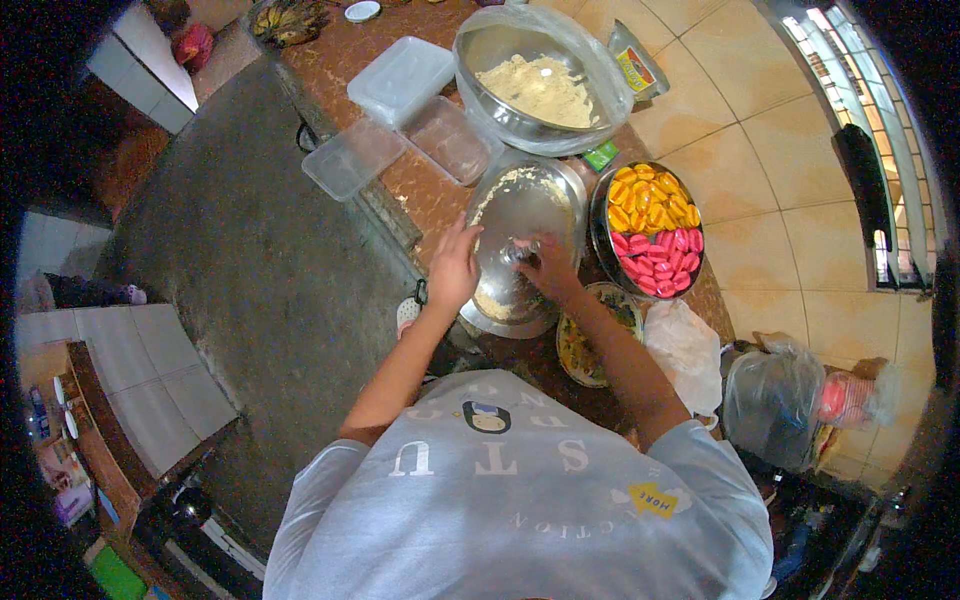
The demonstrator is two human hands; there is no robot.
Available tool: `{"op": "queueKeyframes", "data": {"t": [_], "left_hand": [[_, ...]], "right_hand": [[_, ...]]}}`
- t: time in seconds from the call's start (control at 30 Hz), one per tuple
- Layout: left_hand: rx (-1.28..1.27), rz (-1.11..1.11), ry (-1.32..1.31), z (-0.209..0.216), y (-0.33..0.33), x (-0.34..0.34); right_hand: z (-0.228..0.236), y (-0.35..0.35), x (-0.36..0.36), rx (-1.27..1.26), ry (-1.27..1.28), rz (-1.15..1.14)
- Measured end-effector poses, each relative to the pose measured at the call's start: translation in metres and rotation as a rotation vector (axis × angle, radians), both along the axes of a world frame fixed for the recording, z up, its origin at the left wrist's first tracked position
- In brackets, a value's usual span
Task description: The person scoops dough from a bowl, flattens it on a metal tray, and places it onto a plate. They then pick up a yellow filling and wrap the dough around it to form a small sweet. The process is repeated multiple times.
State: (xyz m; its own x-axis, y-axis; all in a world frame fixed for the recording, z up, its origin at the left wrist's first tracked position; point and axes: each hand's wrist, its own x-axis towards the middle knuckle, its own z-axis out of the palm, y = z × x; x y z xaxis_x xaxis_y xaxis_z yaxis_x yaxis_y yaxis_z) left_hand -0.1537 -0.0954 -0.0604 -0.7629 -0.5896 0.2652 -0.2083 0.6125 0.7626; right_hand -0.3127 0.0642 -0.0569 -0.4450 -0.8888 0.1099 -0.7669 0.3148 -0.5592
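A wide, shiny metal tray (pixel 540 212) lies in front of me, with pale crumbly powder scattered around its inside edge. At its left rim rests my left hand (pixel 455 266), fingers stretched out and holding nothing that shows. Over the tray's middle, my right hand (pixel 548 268) is closed on a small shiny metal piece (pixel 517 251), whose exact kind is too small and blurred to tell. Beyond the tray stands a large metal bowl (pixel 470 92) lined with clear plastic, holding pale powder (pixel 538 90). Right of the tray, a round container (pixel 597 222) holds several yellow-wrapped pieces (pixel 652 198) and pink-wrapped pieces (pixel 660 262).
Clear plastic containers (pixel 440 138) and a flat lid (pixel 352 158) sit far left on the brown counter. A patterned plate (pixel 575 350) lies under my right forearm, beside a white plastic bag (pixel 682 350). A foil pouch (pixel 637 65) leans by the tiled wall (pixel 770 150).
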Motion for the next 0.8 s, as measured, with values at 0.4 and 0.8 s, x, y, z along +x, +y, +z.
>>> {"op": "queueKeyframes", "data": {"t": [0.4,0.8], "left_hand": [[-0.006,0.021,0.004,0.002,-0.003,-0.001],[0.019,0.015,0.052,-0.001,0.003,0.001]], "right_hand": [[-0.003,-0.018,0.003,-0.065,0.138,-0.051],[-0.009,0.008,-0.034,-0.157,0.126,-0.232]]}}
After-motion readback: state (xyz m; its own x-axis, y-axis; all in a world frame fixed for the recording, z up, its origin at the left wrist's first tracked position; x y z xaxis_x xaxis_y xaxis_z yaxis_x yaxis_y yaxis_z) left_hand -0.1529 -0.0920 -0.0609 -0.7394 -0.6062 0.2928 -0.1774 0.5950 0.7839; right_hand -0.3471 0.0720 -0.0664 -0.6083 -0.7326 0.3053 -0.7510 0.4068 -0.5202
